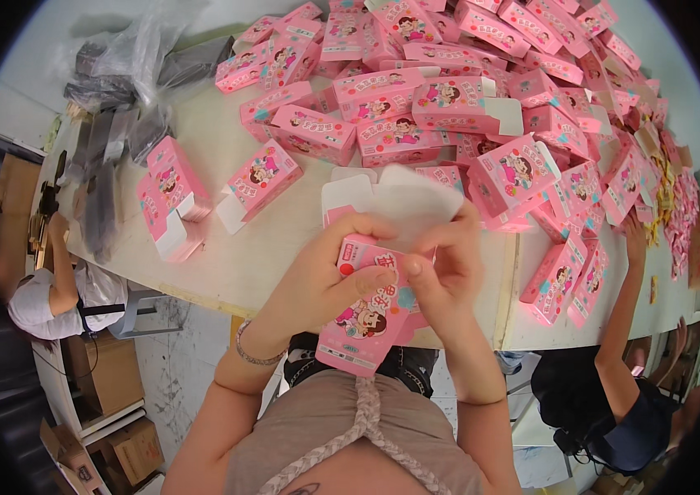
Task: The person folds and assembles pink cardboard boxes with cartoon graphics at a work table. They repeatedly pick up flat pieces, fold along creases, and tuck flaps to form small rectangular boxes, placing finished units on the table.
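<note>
In front of my body I hold a pink printed carton, its open end facing away from me with the white inner flaps spread out. My left hand is closed round the carton's left side, thumb lying across its printed front. On the right side of the open end, my right hand is closed with bent fingers, its thumb at the carton's top right edge and its fingertips by the flaps. Whatever is inside the carton cannot be seen.
A big heap of pink cartons covers the table's far side. Two open-ended cartons lie left. Dark packs in clear plastic sit at the far left. Co-workers sit on both sides; one reaches a hand toward the right pile.
</note>
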Demonstrator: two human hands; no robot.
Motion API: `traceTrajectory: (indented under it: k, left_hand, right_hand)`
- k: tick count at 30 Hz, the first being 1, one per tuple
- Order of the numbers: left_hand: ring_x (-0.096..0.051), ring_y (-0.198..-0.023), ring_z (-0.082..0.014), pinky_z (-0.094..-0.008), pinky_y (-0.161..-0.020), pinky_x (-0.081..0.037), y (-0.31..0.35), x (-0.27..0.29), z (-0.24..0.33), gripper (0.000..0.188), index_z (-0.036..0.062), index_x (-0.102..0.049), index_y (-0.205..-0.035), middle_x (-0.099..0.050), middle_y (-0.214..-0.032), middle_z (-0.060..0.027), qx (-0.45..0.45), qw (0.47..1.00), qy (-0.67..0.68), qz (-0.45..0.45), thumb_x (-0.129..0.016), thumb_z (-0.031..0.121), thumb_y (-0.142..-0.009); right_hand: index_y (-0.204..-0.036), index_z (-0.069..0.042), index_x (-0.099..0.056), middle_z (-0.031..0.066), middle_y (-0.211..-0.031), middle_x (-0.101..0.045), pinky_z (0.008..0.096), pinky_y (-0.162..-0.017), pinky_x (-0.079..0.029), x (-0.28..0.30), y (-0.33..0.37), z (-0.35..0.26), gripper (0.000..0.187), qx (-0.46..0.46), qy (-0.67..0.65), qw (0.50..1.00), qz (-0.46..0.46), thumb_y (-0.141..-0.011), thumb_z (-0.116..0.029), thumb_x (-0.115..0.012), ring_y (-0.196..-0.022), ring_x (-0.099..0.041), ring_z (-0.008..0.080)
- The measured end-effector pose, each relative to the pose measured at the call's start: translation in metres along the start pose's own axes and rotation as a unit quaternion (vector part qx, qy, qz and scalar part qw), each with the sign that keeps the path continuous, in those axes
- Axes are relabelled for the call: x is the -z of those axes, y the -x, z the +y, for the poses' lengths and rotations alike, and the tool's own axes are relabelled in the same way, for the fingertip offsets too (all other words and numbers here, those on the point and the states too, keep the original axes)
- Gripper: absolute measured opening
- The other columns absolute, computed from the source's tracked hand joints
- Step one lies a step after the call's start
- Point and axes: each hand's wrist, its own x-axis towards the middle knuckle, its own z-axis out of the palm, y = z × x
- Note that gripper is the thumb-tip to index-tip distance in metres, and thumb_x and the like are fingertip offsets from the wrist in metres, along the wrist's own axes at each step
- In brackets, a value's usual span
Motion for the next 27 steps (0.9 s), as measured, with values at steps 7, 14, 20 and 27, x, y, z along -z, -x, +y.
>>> traceTrajectory:
  k: [7, 14, 20, 27]
  left_hand:
    - [-0.050, -0.117, -0.0221, -0.0349, -0.096, -0.042, 0.005, -0.009, -0.005, 0.060, 0.0022, -0.039, -0.124, -0.047, -0.131, -0.0171, -0.059, 0.995, -0.025, 0.073, -0.075, 0.017, -0.079]
    - [-0.047, -0.118, -0.0238, -0.0368, -0.096, -0.042, 0.011, -0.008, -0.011, 0.071, 0.0069, -0.036, -0.128, -0.044, -0.131, -0.0144, -0.093, 0.987, 0.107, 0.071, -0.080, 0.019, -0.074]
    - [-0.050, -0.107, -0.0213, -0.0323, -0.084, -0.044, 0.023, 0.008, -0.028, 0.042, 0.0045, -0.052, -0.113, -0.045, -0.127, -0.0125, -0.133, 0.987, -0.015, 0.092, -0.074, 0.020, -0.080]
    - [-0.039, -0.125, -0.0228, -0.0390, -0.101, -0.035, 0.001, 0.046, -0.013, 0.052, 0.0023, -0.033, -0.137, -0.028, -0.146, -0.0131, -0.242, 0.874, 0.007, 0.421, -0.054, 0.016, -0.090]
  right_hand:
    - [-0.100, -0.002, -0.066, 0.0092, -0.107, -0.057, 0.0289, -0.082, -0.048, 0.001, -0.007, -0.012, 0.016, -0.179, -0.154, 0.969, -0.068, -0.085, -0.009, -0.066, -0.098, -0.057, 0.0169]
    - [-0.109, -0.005, -0.066, 0.0103, -0.116, -0.056, 0.0285, -0.079, -0.049, 0.009, -0.012, -0.026, 0.026, -0.202, -0.125, 0.961, -0.142, -0.084, -0.006, -0.067, -0.102, -0.057, 0.0186]
    - [-0.129, -0.013, -0.056, 0.0165, -0.136, -0.048, 0.0367, -0.092, -0.045, 0.009, 0.001, -0.037, 0.049, -0.142, 0.002, 0.956, -0.257, -0.082, -0.008, -0.067, -0.114, -0.054, 0.0281]
    - [-0.122, 0.002, -0.051, 0.0179, -0.116, -0.058, 0.0348, -0.077, -0.049, 0.052, -0.070, 0.011, 0.047, -0.150, 0.198, 0.969, -0.005, -0.081, -0.014, -0.069, -0.093, -0.059, 0.0222]
